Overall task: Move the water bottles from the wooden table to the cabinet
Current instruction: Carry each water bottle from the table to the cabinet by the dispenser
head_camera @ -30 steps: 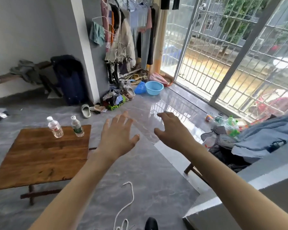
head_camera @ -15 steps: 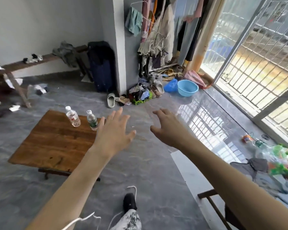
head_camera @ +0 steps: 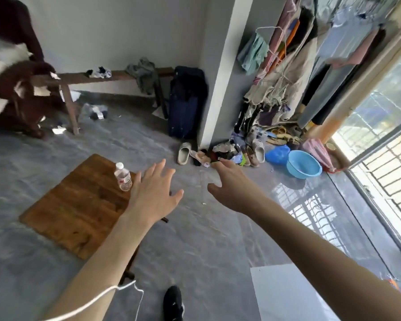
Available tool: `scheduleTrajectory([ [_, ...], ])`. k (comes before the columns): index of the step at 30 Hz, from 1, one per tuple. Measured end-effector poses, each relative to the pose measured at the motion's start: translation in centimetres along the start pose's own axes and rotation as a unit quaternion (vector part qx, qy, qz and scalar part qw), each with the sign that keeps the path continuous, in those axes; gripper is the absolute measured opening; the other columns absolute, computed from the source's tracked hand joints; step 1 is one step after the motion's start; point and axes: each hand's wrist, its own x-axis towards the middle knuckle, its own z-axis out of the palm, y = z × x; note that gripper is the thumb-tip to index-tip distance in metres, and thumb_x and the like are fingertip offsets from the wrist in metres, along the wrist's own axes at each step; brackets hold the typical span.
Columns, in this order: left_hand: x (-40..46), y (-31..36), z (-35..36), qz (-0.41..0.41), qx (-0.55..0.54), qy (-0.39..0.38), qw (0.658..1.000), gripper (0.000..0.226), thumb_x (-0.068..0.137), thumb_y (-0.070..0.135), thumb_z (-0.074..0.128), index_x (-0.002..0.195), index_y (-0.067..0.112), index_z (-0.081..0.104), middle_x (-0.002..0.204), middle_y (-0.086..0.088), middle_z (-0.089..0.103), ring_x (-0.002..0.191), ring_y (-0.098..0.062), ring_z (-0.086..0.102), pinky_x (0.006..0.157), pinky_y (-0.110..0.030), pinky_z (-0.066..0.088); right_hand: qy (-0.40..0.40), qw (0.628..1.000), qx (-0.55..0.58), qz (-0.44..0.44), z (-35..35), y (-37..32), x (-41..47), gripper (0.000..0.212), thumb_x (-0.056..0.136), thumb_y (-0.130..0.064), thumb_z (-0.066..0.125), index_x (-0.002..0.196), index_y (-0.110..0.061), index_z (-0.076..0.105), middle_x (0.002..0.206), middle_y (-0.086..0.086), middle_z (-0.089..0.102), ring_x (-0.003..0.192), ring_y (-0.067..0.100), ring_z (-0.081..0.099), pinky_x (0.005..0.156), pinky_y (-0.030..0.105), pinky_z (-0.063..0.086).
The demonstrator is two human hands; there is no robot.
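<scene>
A low wooden table (head_camera: 79, 205) stands on the grey floor at the left. One clear water bottle (head_camera: 123, 177) with a white cap and red label stands upright near its far right corner. My left hand (head_camera: 154, 195) hovers open over that corner, fingers spread, just right of the bottle and not touching it. It hides the spot where a second bottle stood. My right hand (head_camera: 232, 188) is open too, stretched forward above the floor to the right of the table. No cabinet is recognisable in view.
A long wooden bench (head_camera: 107, 76) runs along the back wall, a dark suitcase (head_camera: 185, 103) beside a grey pillar (head_camera: 220, 72). Shoes, clothes and a blue basin (head_camera: 303, 164) lie beyond. A white surface (head_camera: 285, 295) is at the lower right; my shoe (head_camera: 173, 302) is below.
The view has swung left and moved closer to the table. Both hands stay open. My left hand now covers the second bottle that stood to the right of the first.
</scene>
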Motion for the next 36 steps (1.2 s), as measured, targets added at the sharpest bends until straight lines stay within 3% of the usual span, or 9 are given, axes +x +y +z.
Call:
scheduleTrajectory([
  [14,8.3,-8.4,0.4,-0.155,-0.037,-0.024,0.987,0.063,0.102,0.057,0.041,0.156,0.027,0.03,0.172,0.0,0.01,0.159,-0.023,0.009,0.125,-0.051,0.016,-0.113,0.985,-0.02,-0.128,3.1,-2.6,16.7,0.058,0.095,-0.035,0.052,0.148,-0.018,0.036,0.152,0.003,0.036,0.141,0.024,0.033,0.113,0.037,0.032],
  [20,11.6,-9.2,2.1,-0.198,-0.04,-0.067,0.977,0.067,0.101,0.06,0.041,0.158,0.028,0.027,0.173,0.002,0.001,0.159,-0.021,0.01,0.125,-0.05,0.017,-0.149,0.971,-0.034,-0.184,4.1,-1.2,23.3,0.06,0.094,-0.039,0.051,0.149,-0.023,0.035,0.154,-0.001,0.034,0.139,0.023,0.036,0.111,0.04,0.037],
  [27,15.4,-7.3,2.3,-0.275,-0.022,-0.092,0.957,0.072,0.101,0.06,0.042,0.161,0.026,0.018,0.173,0.0,0.001,0.159,-0.023,0.011,0.126,-0.046,0.017,-0.194,0.946,-0.013,-0.261,4.8,1.0,31.8,0.059,0.095,-0.034,0.052,0.149,-0.02,0.034,0.154,0.0,0.036,0.141,0.021,0.034,0.114,0.035,0.031],
  [33,16.5,-7.6,5.3,-0.37,-0.079,-0.095,0.921,0.077,0.096,0.059,0.055,0.16,0.029,0.021,0.172,0.004,0.009,0.157,-0.02,0.018,0.125,-0.043,0.022,-0.26,0.926,0.035,-0.271,10.4,1.7,35.5,0.05,0.096,-0.038,0.05,0.142,-0.021,0.043,0.146,0.0,0.043,0.133,0.021,0.043,0.109,0.038,0.039],
  [36,16.9,-8.7,7.9,-0.388,-0.117,-0.113,0.907,0.081,0.094,0.057,0.06,0.16,0.029,0.021,0.171,0.006,0.012,0.155,-0.019,0.024,0.123,-0.041,0.03,-0.302,0.915,0.049,-0.264,14.3,2.5,35.6,0.047,0.095,-0.033,0.051,0.14,-0.023,0.043,0.139,-0.001,0.048,0.127,0.019,0.047,0.102,0.034,0.044],
])
